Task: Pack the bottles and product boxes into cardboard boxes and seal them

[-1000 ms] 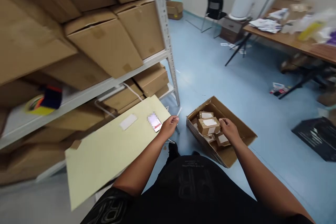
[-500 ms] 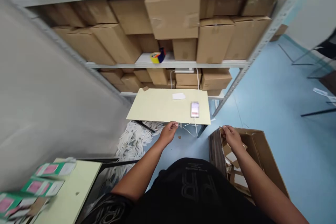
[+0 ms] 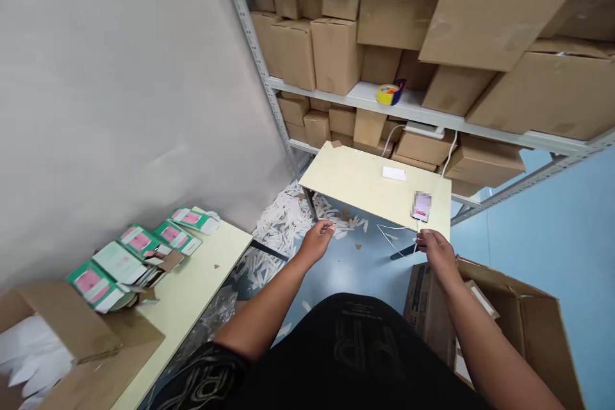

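My left hand (image 3: 318,240) hovers over the blue floor, fingers curled, with nothing visible in it. My right hand (image 3: 433,250) is held closed just below the edge of a small cream table (image 3: 355,182), near a white cable (image 3: 394,234) that runs to a phone (image 3: 421,206) lying on that table. What the right fingers pinch, if anything, I cannot make out. An open cardboard box (image 3: 523,320) stands on the floor under my right forearm.
A metal shelf rack (image 3: 432,116) full of brown cartons (image 3: 336,51) fills the back, with a tape roll (image 3: 389,93) on it. A second cream table (image 3: 192,282) at left carries green-and-pink packets (image 3: 139,243) and an open carton (image 3: 72,327). White paper strips (image 3: 283,224) litter the floor.
The view has swung left, from the open box of small parcels to the wall and the left table. My right hand has left the box and risen toward the phone cable.
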The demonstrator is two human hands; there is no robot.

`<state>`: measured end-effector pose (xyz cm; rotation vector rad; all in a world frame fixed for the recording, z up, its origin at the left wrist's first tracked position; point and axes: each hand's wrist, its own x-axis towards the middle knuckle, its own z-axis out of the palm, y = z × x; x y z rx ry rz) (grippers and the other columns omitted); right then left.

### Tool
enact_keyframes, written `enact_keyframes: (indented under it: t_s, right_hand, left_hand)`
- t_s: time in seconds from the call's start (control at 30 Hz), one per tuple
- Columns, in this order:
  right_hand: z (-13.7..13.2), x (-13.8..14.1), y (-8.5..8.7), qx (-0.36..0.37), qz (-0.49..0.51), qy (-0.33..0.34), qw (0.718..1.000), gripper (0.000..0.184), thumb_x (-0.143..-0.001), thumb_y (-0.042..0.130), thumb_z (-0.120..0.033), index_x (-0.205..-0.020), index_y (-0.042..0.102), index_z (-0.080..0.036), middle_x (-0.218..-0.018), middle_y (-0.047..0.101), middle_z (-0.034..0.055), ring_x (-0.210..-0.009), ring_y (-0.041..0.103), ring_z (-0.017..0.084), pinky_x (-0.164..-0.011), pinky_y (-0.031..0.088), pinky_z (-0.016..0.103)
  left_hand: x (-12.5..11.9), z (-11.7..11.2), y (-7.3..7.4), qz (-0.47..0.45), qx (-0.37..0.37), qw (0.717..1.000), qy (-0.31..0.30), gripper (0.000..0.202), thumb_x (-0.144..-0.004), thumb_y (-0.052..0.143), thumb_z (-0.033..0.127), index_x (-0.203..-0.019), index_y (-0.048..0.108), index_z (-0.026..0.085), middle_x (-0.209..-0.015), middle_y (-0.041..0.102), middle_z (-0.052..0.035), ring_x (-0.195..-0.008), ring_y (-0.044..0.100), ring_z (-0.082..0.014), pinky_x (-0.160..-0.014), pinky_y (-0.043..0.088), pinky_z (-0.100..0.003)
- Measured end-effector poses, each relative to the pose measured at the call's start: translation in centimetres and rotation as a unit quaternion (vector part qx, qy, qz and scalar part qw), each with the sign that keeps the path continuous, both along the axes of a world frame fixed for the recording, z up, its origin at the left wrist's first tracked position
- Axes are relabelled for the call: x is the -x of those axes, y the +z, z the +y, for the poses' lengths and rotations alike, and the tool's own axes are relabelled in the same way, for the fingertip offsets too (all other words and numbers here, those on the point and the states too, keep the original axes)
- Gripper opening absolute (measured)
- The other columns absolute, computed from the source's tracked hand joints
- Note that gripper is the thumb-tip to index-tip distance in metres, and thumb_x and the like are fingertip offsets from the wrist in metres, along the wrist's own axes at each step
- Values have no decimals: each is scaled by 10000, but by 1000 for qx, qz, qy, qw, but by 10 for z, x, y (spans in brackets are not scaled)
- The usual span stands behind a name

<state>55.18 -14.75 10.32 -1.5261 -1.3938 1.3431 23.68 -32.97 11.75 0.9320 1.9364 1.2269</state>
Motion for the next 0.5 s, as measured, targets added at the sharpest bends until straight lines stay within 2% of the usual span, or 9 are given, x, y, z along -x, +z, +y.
enact_keyframes:
  t_s: [0.17, 0.27, 0.4, 0.5]
  right_hand:
    - [-28, 43, 2, 8, -6, 28, 1000, 437, -829, 641, -602, -975, 694, -194, -992, 760, 94, -882, 729, 241, -712, 575, 329]
    - [-33, 67, 0, 17, -22, 64, 998, 448, -829, 640, -607, -985, 695, -191, -988, 769, 100, -886, 733, 249, -729, 576, 347]
    - [-19, 108, -9, 27, -48, 124, 991, 465, -804, 651, -612, -986, 694, -186, -971, 770, 99, -872, 733, 256, -724, 582, 363]
    - [-1, 154, -19, 35, -65, 195, 978, 469, -792, 649, -614, -991, 694, -191, -990, 770, 102, -879, 735, 264, -717, 585, 368]
  left_hand:
    - [34, -45, -1, -6, 14, 999, 29, 366, -911, 593, 468, -1143, 684, 200, -1164, 733, -97, -1079, 678, -254, -977, 528, -397]
    - [48, -63, -6, -20, 10, 998, 58, 356, -907, 597, 459, -1135, 683, 200, -1153, 733, -96, -1068, 682, -251, -976, 529, -395]
    - [64, -81, -15, -35, 17, 994, 107, 329, -907, 606, 438, -1130, 676, 207, -1124, 738, -80, -1061, 683, -230, -966, 528, -362]
    - [81, -96, -20, -39, 31, 985, 164, 329, -884, 645, 442, -1111, 677, 206, -1118, 740, -74, -1065, 682, -228, -973, 519, -351]
